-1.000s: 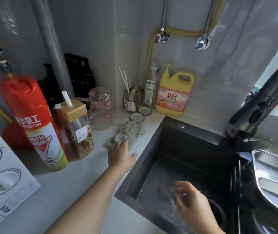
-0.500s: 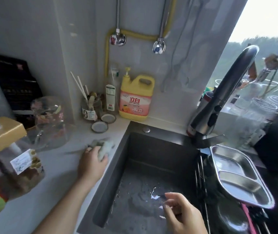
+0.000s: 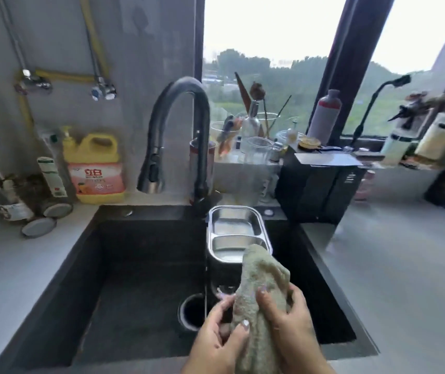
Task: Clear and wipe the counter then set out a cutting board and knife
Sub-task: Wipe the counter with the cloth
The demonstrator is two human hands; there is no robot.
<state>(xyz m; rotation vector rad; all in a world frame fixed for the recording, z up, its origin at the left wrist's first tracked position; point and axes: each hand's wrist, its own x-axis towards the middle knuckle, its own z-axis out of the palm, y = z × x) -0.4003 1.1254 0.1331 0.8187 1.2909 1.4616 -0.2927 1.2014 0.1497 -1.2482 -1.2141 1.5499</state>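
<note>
A grey-green cloth [image 3: 262, 279] is held upright over the dark sink [image 3: 140, 279], near its right half. My left hand [image 3: 221, 336] grips the cloth's lower left side. My right hand [image 3: 289, 319] wraps around it from the right. Both hands are low in the frame, above the drain [image 3: 191, 311]. The pale counter [image 3: 10, 271] lies to the left of the sink and continues on the right [image 3: 405, 265]. No cutting board or knife is clearly visible.
A black curved faucet [image 3: 183, 125] arches over the sink. A steel two-compartment tray [image 3: 236, 233] sits in a rack in the sink. A yellow detergent jug [image 3: 94, 168], bottle and lids stand at the back left. A black box [image 3: 316, 184] and jars crowd the windowsill.
My left hand picked the cloth up off the left counter and carried it over the sink; my right hand joined it on the cloth. The view swung right toward the window.
</note>
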